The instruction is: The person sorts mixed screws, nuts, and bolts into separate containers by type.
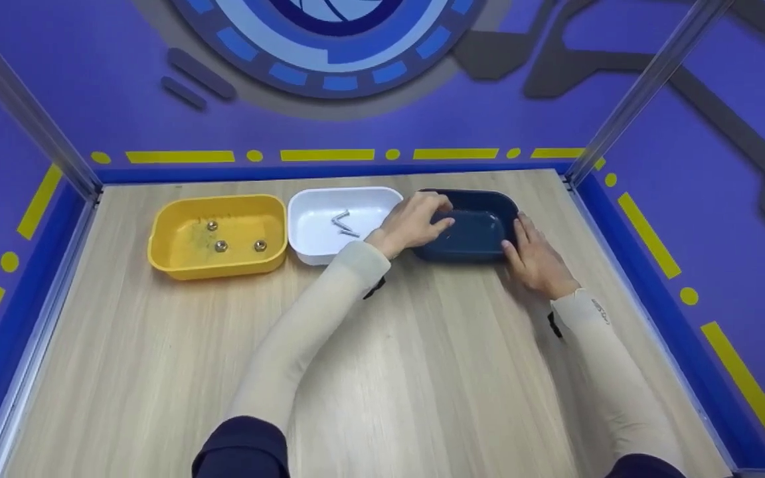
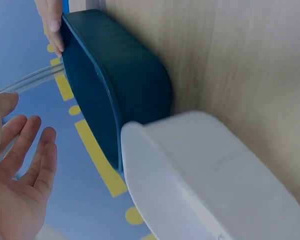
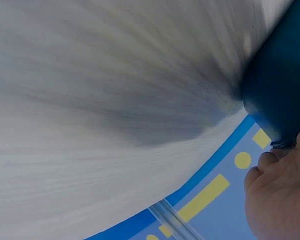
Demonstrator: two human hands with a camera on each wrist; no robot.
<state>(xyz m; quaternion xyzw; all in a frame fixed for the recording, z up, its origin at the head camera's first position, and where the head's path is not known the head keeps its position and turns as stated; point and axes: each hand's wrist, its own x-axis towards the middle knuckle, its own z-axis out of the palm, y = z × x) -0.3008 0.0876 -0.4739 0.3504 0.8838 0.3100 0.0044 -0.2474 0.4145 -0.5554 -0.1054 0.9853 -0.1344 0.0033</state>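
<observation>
A dark blue tray stands at the right end of a row of three. My left hand hovers over its left end and the neighbouring white tray's right edge. In the left wrist view the fingers are loosely bent with nothing in them. My right hand rests against the dark tray's right side, fingers fairly straight along the rim. The white tray holds a few silver screws. Three metal nuts lie apart in the yellow tray on the left.
The trays line up toward the back of a wood-grain table. Purple-blue panels with yellow dashes enclose the back and both sides. Clear posts rise at the rear corners.
</observation>
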